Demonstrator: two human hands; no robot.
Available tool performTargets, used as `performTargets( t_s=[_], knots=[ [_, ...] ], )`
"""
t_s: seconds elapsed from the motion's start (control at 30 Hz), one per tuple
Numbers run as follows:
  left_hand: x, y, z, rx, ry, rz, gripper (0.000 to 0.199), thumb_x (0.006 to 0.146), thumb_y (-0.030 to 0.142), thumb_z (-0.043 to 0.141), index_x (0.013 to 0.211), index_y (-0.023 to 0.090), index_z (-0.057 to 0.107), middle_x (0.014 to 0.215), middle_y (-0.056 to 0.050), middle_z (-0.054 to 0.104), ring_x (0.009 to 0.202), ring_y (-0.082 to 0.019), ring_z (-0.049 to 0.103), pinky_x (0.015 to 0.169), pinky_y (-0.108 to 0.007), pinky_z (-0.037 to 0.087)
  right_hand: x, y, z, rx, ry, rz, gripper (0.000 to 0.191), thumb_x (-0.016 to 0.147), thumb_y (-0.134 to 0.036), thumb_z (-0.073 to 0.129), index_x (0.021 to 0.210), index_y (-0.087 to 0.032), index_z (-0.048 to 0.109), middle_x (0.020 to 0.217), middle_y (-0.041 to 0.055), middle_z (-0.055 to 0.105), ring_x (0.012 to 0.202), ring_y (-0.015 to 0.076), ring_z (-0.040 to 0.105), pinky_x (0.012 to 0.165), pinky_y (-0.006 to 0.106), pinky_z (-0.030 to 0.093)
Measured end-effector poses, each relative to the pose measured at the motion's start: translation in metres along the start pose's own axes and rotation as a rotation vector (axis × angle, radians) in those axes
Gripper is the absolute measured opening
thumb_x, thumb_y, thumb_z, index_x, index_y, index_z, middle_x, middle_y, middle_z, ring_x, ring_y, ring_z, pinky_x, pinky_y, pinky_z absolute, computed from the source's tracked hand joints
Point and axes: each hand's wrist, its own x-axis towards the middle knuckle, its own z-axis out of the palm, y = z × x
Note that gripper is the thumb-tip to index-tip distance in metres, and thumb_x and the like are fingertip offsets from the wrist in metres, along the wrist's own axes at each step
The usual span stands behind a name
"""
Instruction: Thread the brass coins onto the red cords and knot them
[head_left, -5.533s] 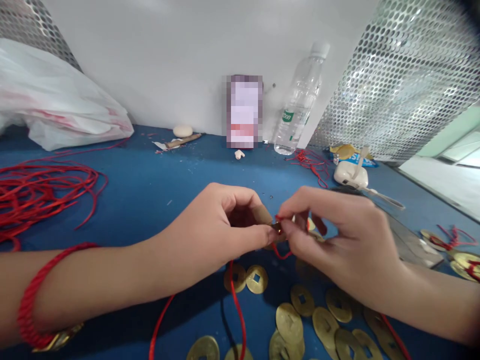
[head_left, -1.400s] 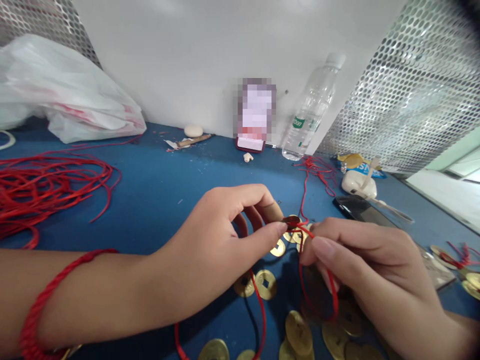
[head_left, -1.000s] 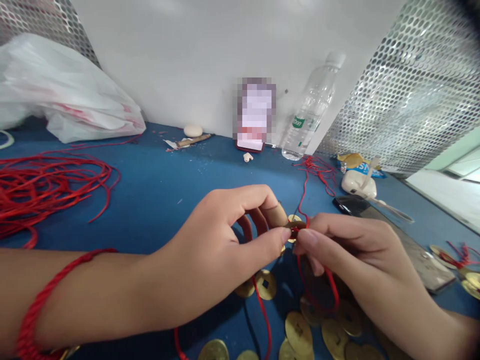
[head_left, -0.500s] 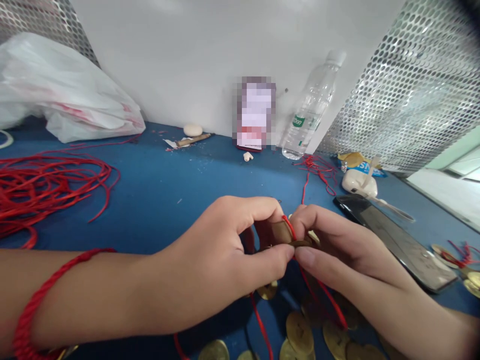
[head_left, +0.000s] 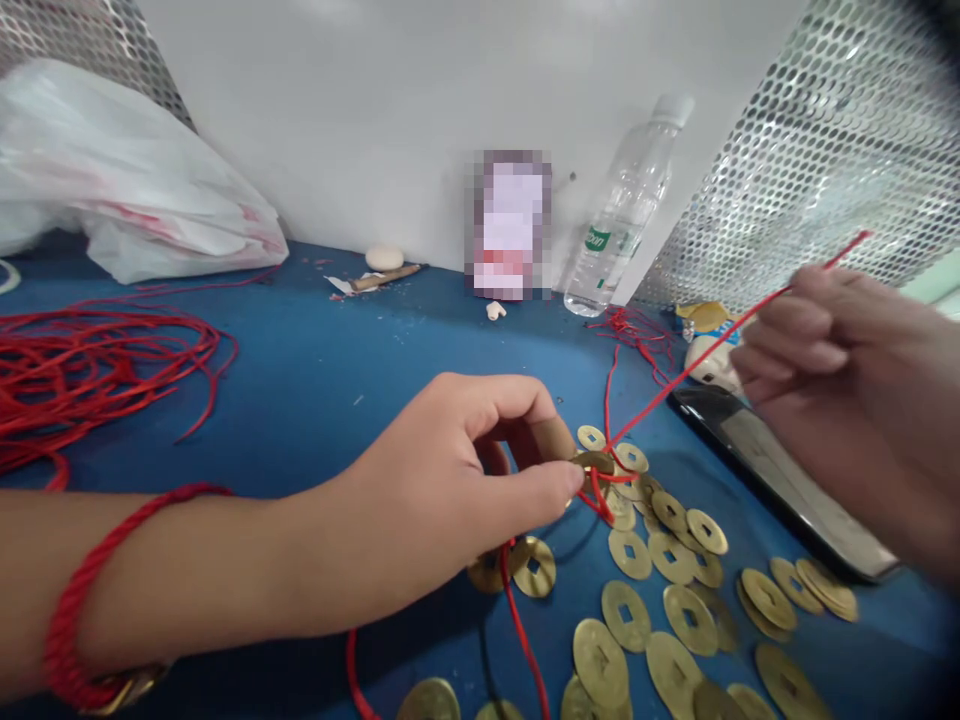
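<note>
My left hand [head_left: 480, 490] pinches a brass coin [head_left: 596, 463] between thumb and fingers, low in the centre. Red cord [head_left: 675, 385] is looped at this coin and runs taut up to the right. My right hand [head_left: 817, 350] is closed on the cord, raised above the black phone, and a short cord end sticks out beyond its fingers. Several loose coins with square holes [head_left: 628, 615] lie below and to the right of my left hand. More red cord [head_left: 525, 630] hangs down beneath my left hand.
A tangle of red cord [head_left: 97, 370] lies left, near a white plastic bag [head_left: 135, 180]. Against the wall stand a pixelated phone [head_left: 512, 225] and a clear bottle [head_left: 630, 210]. A black phone [head_left: 780, 480] lies at right, beside a white case [head_left: 709, 365].
My right hand has left the coin and moved up and right, drawing the cord out straight. Coins that it covered now show. My left hand has barely moved.
</note>
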Motion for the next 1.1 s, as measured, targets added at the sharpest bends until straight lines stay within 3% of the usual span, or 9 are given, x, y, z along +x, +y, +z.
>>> performTargets(
  t_s=[0.13,0.33,0.4,0.47,0.57,0.63,0.8,0.93,1.1],
  knots=[
    [0.002,-0.001,-0.002,-0.018,-0.005,-0.028,0.015,0.075,0.027,0.067,0.065,0.018,0.061,0.056,0.004,0.058,0.049,-0.007,0.052,0.044,-0.016,0.04,0.023,-0.001,-0.012,0.028,0.079,-0.179,0.031,0.09,0.002,0.039,0.066,-0.017,0.049,0.079,0.0011,0.059,0.077,0.0044,0.064,0.071,0.017,0.05],
    [0.009,-0.005,-0.008,-0.075,-0.07,-0.06,0.014,0.076,0.027,0.066,0.069,0.017,0.061,0.063,0.001,0.064,0.058,-0.01,0.059,0.053,-0.019,0.047,-0.007,0.016,0.002,-0.205,-0.092,-0.366,0.028,0.087,-0.007,0.055,0.102,-0.03,0.061,0.111,0.0026,0.068,0.112,0.0177,0.063,0.102,0.043,0.044],
    [0.01,-0.006,-0.008,-0.12,-0.089,-0.063,0.014,0.078,0.028,0.065,0.072,0.016,0.06,0.067,-0.001,0.067,0.063,-0.012,0.064,0.057,-0.021,0.05,-0.025,0.014,0.007,-0.328,-0.183,-0.446,0.042,0.081,-0.005,0.06,0.112,-0.032,0.06,0.119,0.0018,0.065,0.115,0.0182,0.061,0.102,0.039,0.045],
    [0.01,-0.007,-0.007,-0.172,-0.095,-0.054,0.014,0.08,0.028,0.063,0.074,0.016,0.058,0.069,-0.002,0.068,0.065,-0.013,0.066,0.061,-0.023,0.053,-0.041,0.009,0.008,-0.606,-0.343,-0.494,0.026,0.082,-0.013,0.064,0.101,-0.031,0.064,0.106,0.0003,0.068,0.094,0.0166,0.067,0.084,0.031,0.053],
    [0.01,-0.008,-0.007,-0.215,-0.091,-0.033,0.014,0.081,0.027,0.063,0.077,0.016,0.057,0.07,-0.001,0.068,0.063,-0.013,0.067,0.063,-0.024,0.054,-0.056,0.002,0.007,-0.919,-0.797,-0.548,0.016,0.085,-0.017,0.061,0.094,-0.03,0.063,0.078,-0.0022,0.066,0.065,0.0116,0.062,0.057,0.024,0.05],
    [0.011,-0.008,-0.007,-0.221,-0.096,-0.03,0.013,0.082,0.026,0.063,0.079,0.016,0.057,0.07,-0.001,0.068,0.062,-0.012,0.066,0.062,-0.024,0.054,-0.058,0.003,0.007,-0.97,-0.939,-0.546,0.015,0.085,-0.016,0.059,0.094,-0.028,0.06,0.075,-0.0018,0.064,0.061,0.0117,0.059,0.051,0.024,0.047],
    [0.011,-0.007,-0.007,-0.22,-0.128,-0.048,0.011,0.083,0.026,0.061,0.082,0.015,0.059,0.071,-0.002,0.068,0.063,-0.013,0.067,0.064,-0.025,0.054,-0.052,0.016,0.008,-0.989,-0.613,-0.6,0.017,0.085,-0.02,0.062,0.098,-0.028,0.055,0.078,-0.0006,0.054,0.064,0.0132,0.052,0.058,0.028,0.046],
    [0.011,-0.007,-0.007,-0.218,-0.14,-0.038,0.01,0.083,0.025,0.061,0.082,0.015,0.06,0.071,-0.002,0.069,0.062,-0.013,0.067,0.065,-0.026,0.054,-0.048,0.021,0.008,-1.034,-0.691,-0.467,0.038,0.087,-0.029,0.063,0.123,-0.029,0.053,0.072,-0.0025,0.053,0.054,0.0119,0.048,0.052,0.028,0.045],
    [0.011,-0.006,-0.008,-0.203,-0.147,-0.046,0.017,0.087,0.03,0.058,0.082,0.015,0.062,0.074,-0.002,0.07,0.063,-0.012,0.067,0.064,-0.024,0.054,-0.045,0.019,0.01,-0.96,-0.7,-0.318,0.014,0.09,-0.036,0.06,0.096,-0.027,0.069,0.062,-0.003,0.059,0.051,0.0103,0.05,0.046,0.022,0.04]
  ],
)
